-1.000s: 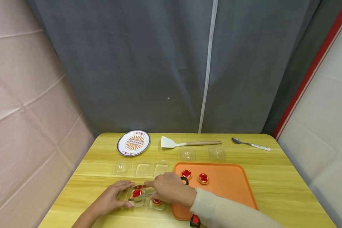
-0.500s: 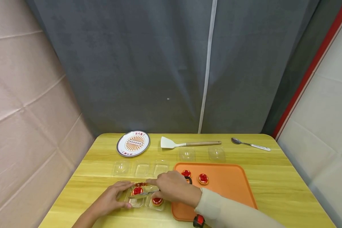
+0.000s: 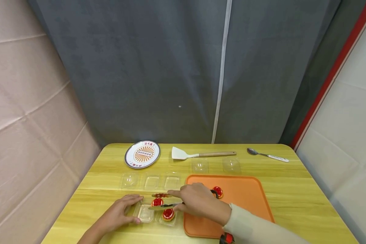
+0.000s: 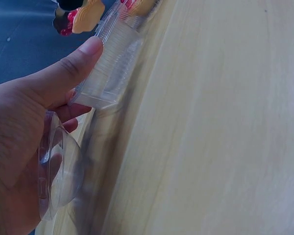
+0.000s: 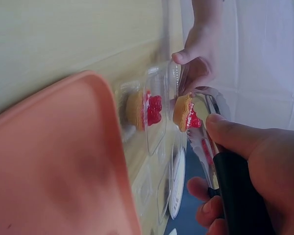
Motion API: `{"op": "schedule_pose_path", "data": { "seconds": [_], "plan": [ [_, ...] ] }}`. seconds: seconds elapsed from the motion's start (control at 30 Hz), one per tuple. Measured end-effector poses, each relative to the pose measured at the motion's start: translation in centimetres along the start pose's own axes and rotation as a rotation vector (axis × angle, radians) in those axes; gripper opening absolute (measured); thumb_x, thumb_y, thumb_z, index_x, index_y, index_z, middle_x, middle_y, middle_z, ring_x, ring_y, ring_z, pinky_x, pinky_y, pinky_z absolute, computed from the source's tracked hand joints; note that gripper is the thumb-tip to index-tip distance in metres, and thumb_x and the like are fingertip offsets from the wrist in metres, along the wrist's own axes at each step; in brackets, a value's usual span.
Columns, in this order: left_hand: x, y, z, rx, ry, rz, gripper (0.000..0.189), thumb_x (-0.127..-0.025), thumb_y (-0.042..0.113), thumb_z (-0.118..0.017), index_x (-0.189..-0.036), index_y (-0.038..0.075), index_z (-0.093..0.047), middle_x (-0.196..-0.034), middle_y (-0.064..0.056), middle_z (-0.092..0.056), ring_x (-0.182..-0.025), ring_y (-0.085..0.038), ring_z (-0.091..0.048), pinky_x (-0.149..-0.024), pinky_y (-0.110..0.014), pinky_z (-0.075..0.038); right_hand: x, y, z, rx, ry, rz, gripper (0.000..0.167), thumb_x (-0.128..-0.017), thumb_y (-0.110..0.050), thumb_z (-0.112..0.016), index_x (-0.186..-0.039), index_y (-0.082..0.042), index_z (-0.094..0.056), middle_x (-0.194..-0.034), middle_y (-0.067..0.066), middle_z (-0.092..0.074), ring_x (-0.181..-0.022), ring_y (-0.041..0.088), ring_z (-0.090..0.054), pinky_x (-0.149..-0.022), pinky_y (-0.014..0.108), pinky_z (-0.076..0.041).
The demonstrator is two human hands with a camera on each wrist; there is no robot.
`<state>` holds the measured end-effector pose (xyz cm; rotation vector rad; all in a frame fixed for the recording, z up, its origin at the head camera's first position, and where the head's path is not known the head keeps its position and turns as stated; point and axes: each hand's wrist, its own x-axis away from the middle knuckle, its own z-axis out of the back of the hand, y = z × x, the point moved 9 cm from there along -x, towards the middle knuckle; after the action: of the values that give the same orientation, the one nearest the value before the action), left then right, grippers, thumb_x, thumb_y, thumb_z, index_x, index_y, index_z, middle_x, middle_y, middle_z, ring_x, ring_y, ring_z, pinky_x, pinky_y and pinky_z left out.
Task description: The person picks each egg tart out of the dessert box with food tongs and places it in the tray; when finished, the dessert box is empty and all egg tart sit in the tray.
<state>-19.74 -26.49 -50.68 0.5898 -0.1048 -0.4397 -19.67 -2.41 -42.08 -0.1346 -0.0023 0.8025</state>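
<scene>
In the head view my left hand (image 3: 122, 211) grips the edge of a clear plastic box (image 3: 145, 214), with no tart in its base. The left wrist view shows the thumb on the rim and a domed clear lid (image 4: 63, 169) by the palm. My right hand (image 3: 198, 201) holds metal tongs (image 3: 163, 207) with a black handle (image 5: 240, 196). Between their jaws hangs a red-topped tart (image 3: 157, 202), raised clear of the box and tilted sideways in the right wrist view. Another tart (image 3: 168, 214) sits in a second clear box just to the right.
An orange tray (image 3: 241, 203) lies at right, bearing a tart (image 3: 217, 192) partly behind the right hand. Farther back are several clear plastic pieces (image 3: 152, 182), a patterned plate (image 3: 142, 154), a white spatula (image 3: 180, 153) and a spoon (image 3: 268, 155).
The right hand has moved right with the tongs, lifting the tart out of the left box. My left hand stays in place on that box.
</scene>
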Motion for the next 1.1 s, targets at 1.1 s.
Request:
{"op": "schedule_pose_path", "data": {
  "seconds": [1.1],
  "plan": [
    [0.0, 0.1, 0.1, -0.011, 0.015, 0.005, 0.085, -0.075, 0.062, -0.079, -0.144, 0.014, -0.062, -0.144, -0.008, -0.06, -0.132, -0.037, -0.056, -0.109, -0.057, -0.046, 9.0, 8.3, -0.6, -0.169, 0.049, -0.186, 0.054, -0.092, -0.049, -0.072, -0.143, -0.036, -0.062, -0.067, -0.018, -0.048, -0.052, 0.001, -0.034, -0.046, 0.022, -0.031]
  ]
}}
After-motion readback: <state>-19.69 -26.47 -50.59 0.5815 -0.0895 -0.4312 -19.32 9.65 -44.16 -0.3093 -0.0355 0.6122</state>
